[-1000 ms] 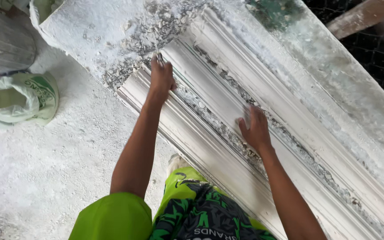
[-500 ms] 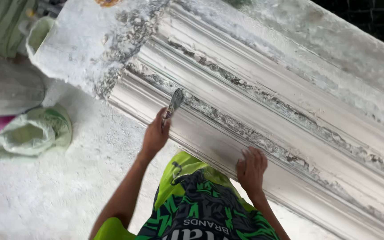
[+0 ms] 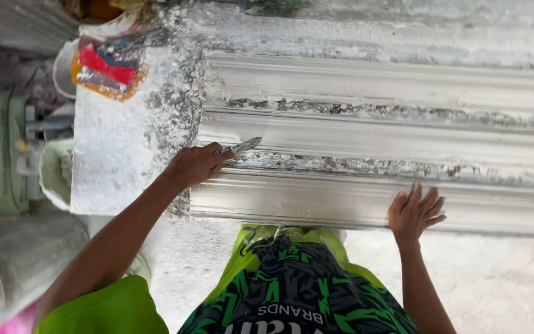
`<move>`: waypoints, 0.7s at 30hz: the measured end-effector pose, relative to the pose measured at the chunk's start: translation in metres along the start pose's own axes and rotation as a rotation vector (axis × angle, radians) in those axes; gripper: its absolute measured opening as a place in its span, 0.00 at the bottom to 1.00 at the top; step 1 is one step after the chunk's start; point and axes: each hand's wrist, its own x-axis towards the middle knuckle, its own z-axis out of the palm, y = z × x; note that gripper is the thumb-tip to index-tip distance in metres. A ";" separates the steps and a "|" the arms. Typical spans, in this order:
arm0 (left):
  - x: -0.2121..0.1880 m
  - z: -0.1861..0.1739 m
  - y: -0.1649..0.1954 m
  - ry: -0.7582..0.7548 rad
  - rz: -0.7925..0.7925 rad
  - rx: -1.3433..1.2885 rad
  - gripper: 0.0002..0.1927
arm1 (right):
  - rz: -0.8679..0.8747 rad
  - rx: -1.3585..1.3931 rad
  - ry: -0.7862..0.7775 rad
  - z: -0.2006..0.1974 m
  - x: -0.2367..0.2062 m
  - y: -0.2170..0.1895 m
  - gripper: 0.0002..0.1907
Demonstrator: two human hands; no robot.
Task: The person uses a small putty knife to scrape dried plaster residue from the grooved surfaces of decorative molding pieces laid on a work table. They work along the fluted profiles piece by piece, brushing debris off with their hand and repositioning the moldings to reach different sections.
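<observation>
Hands at work on a long white plaster moulding [image 3: 378, 142]: left hand [image 3: 196, 166] grips a small metal scraper [image 3: 241, 146] against a groove, right hand [image 3: 415, 211] spreads flat and empty, steadying the lower edge.

Lime-green short sleeve [image 3: 103, 309]; green-and-black patterned shorts [image 3: 292, 291] with white lettering.

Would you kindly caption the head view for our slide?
Left hand holds scraper on white plaster moulding; right hand rests flat.

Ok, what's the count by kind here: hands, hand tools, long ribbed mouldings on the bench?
Hands: 2, left hand gripping the tool, right hand flat on the moulding
Metal scraping tool: 1
White ribbed plaster moulding: 1
Total: 4
</observation>
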 end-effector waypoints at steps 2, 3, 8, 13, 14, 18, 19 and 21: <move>0.001 -0.006 -0.022 -0.043 0.085 0.039 0.17 | 0.117 -0.038 -0.063 0.000 -0.001 -0.008 0.29; 0.002 -0.006 -0.029 -0.089 0.062 0.044 0.16 | 0.168 -0.053 -0.090 0.000 0.000 -0.013 0.30; 0.033 0.026 0.001 -0.088 0.118 -0.078 0.16 | -0.256 -0.384 0.260 -0.006 0.002 -0.034 0.41; 0.046 0.025 0.014 -0.127 0.085 -0.011 0.18 | 0.155 -0.106 -0.119 -0.011 -0.003 -0.040 0.40; 0.040 0.016 0.005 -0.215 0.048 -0.026 0.19 | 0.142 -0.177 -0.132 -0.011 -0.004 -0.040 0.39; 0.021 -0.002 -0.026 -0.237 0.041 0.096 0.18 | 0.532 0.185 -0.167 -0.004 -0.004 -0.043 0.37; 0.026 0.005 -0.023 -0.169 0.080 0.064 0.18 | 0.540 0.179 -0.144 -0.002 -0.005 -0.043 0.38; 0.044 0.028 -0.002 -0.112 0.135 0.051 0.20 | 0.547 0.175 -0.085 0.004 -0.007 -0.044 0.40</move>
